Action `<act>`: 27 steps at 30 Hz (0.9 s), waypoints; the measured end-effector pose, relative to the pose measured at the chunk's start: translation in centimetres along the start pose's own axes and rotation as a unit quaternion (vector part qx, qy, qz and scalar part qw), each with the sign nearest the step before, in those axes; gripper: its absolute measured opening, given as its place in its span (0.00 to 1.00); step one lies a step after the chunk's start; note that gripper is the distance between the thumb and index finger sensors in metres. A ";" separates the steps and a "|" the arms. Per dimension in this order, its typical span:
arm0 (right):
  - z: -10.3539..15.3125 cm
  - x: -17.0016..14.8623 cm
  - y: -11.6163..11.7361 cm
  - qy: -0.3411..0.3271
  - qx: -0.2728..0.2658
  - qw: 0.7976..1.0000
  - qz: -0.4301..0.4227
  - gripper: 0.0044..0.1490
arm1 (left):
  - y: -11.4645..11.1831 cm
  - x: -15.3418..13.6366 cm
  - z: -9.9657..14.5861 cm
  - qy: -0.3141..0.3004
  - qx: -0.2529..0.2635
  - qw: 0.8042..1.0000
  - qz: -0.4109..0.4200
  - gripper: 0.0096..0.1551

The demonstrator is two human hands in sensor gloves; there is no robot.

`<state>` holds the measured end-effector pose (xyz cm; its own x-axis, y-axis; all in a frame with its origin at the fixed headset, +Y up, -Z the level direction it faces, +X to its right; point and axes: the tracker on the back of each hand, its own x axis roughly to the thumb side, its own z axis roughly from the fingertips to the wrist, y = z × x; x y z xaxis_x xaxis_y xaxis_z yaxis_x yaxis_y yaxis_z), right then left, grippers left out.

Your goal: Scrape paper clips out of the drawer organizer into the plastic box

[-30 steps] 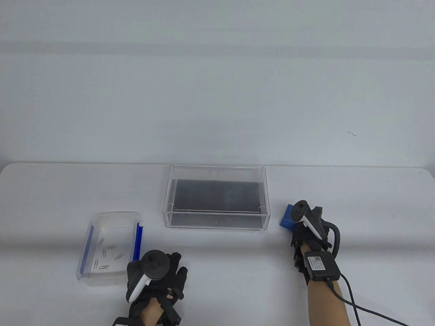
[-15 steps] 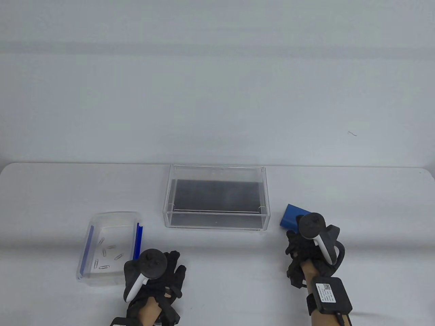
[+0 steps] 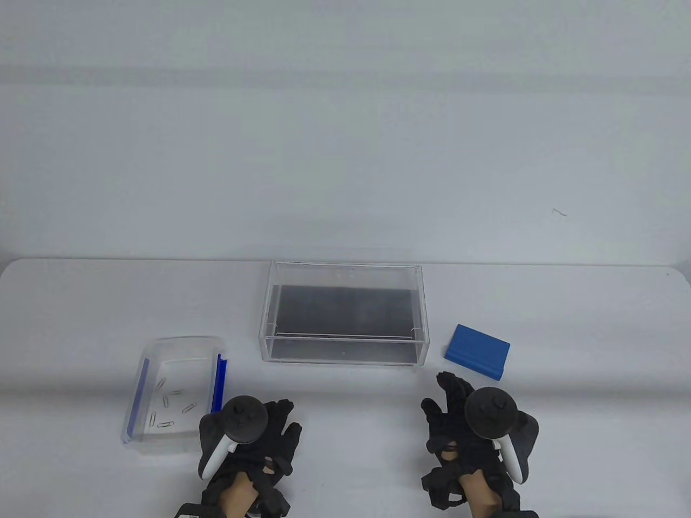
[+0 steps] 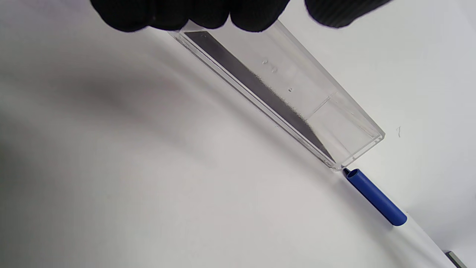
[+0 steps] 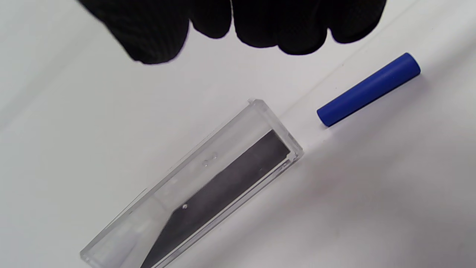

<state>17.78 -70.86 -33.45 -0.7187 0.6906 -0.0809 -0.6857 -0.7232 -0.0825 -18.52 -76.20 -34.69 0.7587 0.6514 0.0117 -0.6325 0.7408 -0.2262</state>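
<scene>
On the white surface (image 3: 345,431), left side: small clear plastic box (image 3: 178,345) with blue side strips, holding six or so loose paper clips (image 3: 168,402); exact count uncertain at this distance. Centre, further back: clear drawer organizer (image 3: 345,360) with a dark floor, apparently empty. Right of it, apart from it: blue scraper (image 3: 478,350), lying flat, untouched. Near edge: left hand (image 3: 245,437), palm down beside the box's near right corner, fingers (image 3: 283,413) spread, grasping nothing. Right hand (image 3: 475,431), palm down, just short of the scraper, fingers (image 3: 451,386) loosely extended, grasping nothing. Tracker on the back of each hand.
</scene>
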 end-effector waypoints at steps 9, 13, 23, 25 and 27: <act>0.9 -0.1 3.1 -0.033 0.047 0.998 0.014 0.41 | 0.4 -0.9 0.0 0.009 0.000 1.000 0.012 0.39; 1.1 -0.1 3.9 -0.053 0.074 0.996 0.026 0.41 | 0.6 -0.8 0.1 0.007 0.005 1.000 0.013 0.39; 1.0 -0.2 5.0 -0.069 0.105 0.990 0.062 0.41 | 0.2 -0.6 0.0 0.006 -0.003 1.000 -0.008 0.39; 1.0 -0.2 5.0 -0.069 0.106 0.990 0.063 0.41 | 0.1 -0.6 0.1 0.006 -0.005 1.000 -0.010 0.39; 0.9 -0.2 4.9 -0.069 0.107 0.990 0.065 0.41 | 0.1 -0.5 0.1 0.006 -0.006 1.000 -0.015 0.39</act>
<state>14.44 -74.58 -32.91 -0.8008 0.5958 0.0615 -0.5850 -0.8000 0.1332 -19.00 -76.42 -34.63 0.7794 0.6265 0.0064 -0.6073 0.7579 -0.2381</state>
